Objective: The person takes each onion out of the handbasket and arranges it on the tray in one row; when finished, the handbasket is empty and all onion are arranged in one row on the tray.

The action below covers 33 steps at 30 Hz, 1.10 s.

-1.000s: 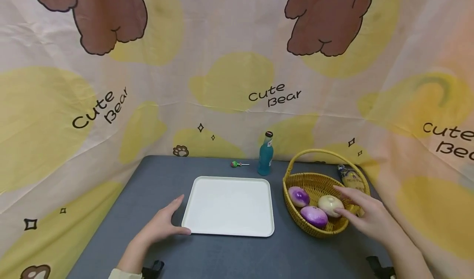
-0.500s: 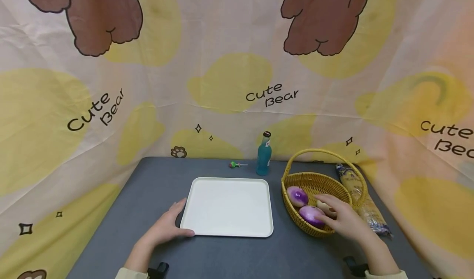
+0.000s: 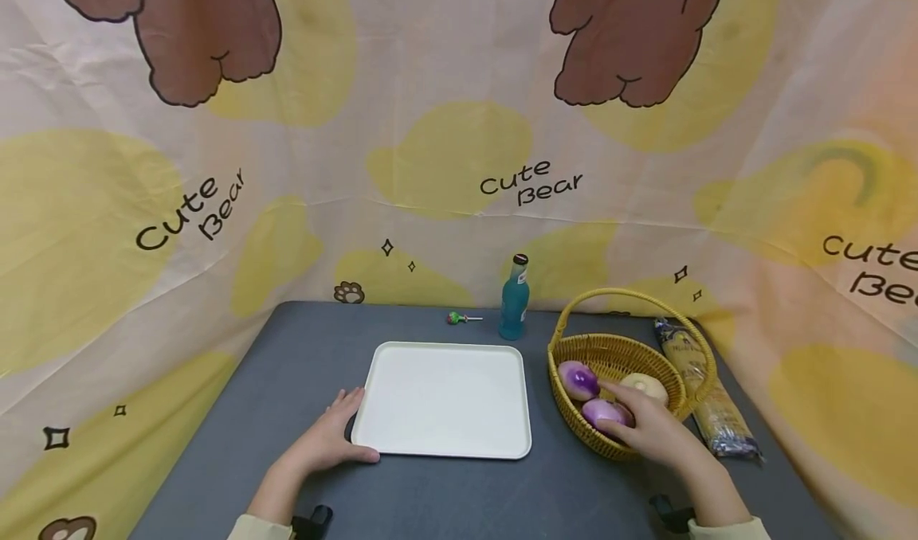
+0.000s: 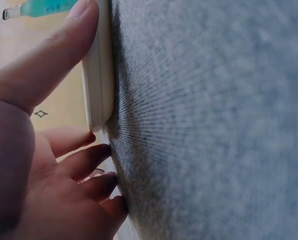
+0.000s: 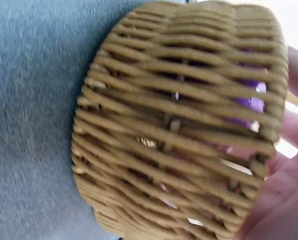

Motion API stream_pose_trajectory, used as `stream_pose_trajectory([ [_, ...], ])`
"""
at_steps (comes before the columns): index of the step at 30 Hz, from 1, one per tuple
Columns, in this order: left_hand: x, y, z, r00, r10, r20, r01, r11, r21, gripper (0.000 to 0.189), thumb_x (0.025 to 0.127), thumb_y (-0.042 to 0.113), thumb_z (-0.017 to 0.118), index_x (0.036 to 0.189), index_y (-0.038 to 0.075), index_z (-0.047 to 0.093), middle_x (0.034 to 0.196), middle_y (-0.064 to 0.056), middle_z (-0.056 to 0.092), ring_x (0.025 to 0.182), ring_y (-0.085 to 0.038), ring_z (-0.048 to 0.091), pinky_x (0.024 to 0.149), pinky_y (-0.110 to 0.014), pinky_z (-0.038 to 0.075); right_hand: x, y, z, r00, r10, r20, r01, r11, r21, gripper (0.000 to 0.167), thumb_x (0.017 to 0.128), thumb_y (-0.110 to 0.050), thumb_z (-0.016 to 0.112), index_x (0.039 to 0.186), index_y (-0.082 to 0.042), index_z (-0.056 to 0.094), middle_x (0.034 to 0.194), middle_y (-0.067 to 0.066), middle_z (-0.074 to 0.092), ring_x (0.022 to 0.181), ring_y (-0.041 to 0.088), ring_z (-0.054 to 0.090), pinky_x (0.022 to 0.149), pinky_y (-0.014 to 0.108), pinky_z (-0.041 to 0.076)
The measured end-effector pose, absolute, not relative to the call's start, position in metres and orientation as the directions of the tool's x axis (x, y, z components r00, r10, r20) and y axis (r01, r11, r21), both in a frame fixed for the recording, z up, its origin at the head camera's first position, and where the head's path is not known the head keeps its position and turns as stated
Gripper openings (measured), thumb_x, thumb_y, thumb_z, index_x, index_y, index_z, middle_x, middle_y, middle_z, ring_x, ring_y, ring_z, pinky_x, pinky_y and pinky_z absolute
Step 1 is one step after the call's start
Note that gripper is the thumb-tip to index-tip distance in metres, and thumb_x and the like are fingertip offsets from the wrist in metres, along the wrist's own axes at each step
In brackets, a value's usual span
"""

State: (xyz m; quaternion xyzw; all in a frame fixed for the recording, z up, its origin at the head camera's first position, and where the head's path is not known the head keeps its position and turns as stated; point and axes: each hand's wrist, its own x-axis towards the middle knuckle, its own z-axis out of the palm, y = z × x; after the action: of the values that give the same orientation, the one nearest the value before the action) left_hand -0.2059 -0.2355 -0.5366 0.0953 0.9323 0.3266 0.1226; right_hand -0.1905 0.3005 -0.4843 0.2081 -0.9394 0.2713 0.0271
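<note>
A yellow-brown wicker basket (image 3: pixel 631 345) with a tall handle holds two purple onions, the near one (image 3: pixel 601 411) and the far one (image 3: pixel 578 379), and a whitish onion (image 3: pixel 645 386). My right hand (image 3: pixel 649 428) reaches over the basket's near right rim, its thumb and fingers round the near purple onion. The right wrist view shows this hand (image 5: pixel 284 195) behind the basket wall (image 5: pixel 174 125), which hides its fingertips. My left hand (image 3: pixel 326 436) is at the near left corner of a white tray (image 3: pixel 445 401). Its thumb touches the tray's rim (image 4: pixel 100 75); the relaxed fingers lie beside the corner.
At the back of the grey table (image 3: pixel 430 500) stand a blue bottle (image 3: pixel 514 297) and a lollipop (image 3: pixel 459 318) lying on its side. Right of the basket lies a long clear packet (image 3: pixel 717 408). A patterned cloth (image 3: pixel 430 166) hangs behind the table.
My right hand has moved left and down, from the whitish onion to the near purple onion. My left hand has shifted slightly right along the tray's corner.
</note>
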Motion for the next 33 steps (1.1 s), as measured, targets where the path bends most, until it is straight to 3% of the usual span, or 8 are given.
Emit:
stream_pose_trajectory([
  [11,-0.201,-0.235,-0.534,-0.951,0.252,-0.177,0.078,0.752,0.655,0.122,0.067,0.045,0.092,0.158,-0.001,0.026,0.165,-0.023,0.024,0.153,-0.048,0.005,0.118,-0.072,0.009,-0.188,0.297,-0.484,-0.946,-0.323,0.036,-0.294,0.801,-0.521,0.06,0.094,-0.041,0.07,0.135,0.003,0.061,0.122,0.014,0.069,0.111,0.03,0.066,0.09,0.052,0.054],
  [22,-0.202,-0.236,-0.534,-0.95,0.245,-0.192,0.062,0.753,0.655,0.122,0.067,0.046,0.092,0.159,0.001,0.025,0.166,-0.02,0.023,0.153,-0.048,0.005,0.117,-0.073,0.01,-0.175,0.304,-0.479,-0.976,-0.178,0.125,-0.217,0.797,-0.563,0.06,0.09,-0.045,0.075,0.136,-0.01,0.062,0.127,0.018,0.067,0.11,0.033,0.065,0.086,0.052,0.054],
  [29,-0.203,-0.237,-0.534,-0.949,0.242,-0.202,0.055,0.758,0.65,0.122,0.068,0.047,0.091,0.159,0.002,0.025,0.166,-0.019,0.023,0.154,-0.047,0.005,0.118,-0.072,0.01,-0.171,0.303,-0.476,-0.959,-0.169,0.227,-0.273,0.761,-0.589,0.069,0.087,-0.036,0.08,0.141,-0.001,0.055,0.135,0.023,0.059,0.118,0.039,0.061,0.09,0.056,0.055],
  [33,-0.205,-0.237,-0.534,-0.949,0.242,-0.202,0.054,0.757,0.652,0.122,0.068,0.048,0.091,0.159,0.002,0.025,0.166,-0.019,0.023,0.154,-0.047,0.005,0.118,-0.072,0.01,-0.171,0.298,-0.469,-0.953,-0.153,0.262,-0.285,0.745,-0.603,0.069,0.084,-0.034,0.083,0.139,0.0,0.057,0.13,0.019,0.057,0.113,0.036,0.062,0.086,0.044,0.059],
])
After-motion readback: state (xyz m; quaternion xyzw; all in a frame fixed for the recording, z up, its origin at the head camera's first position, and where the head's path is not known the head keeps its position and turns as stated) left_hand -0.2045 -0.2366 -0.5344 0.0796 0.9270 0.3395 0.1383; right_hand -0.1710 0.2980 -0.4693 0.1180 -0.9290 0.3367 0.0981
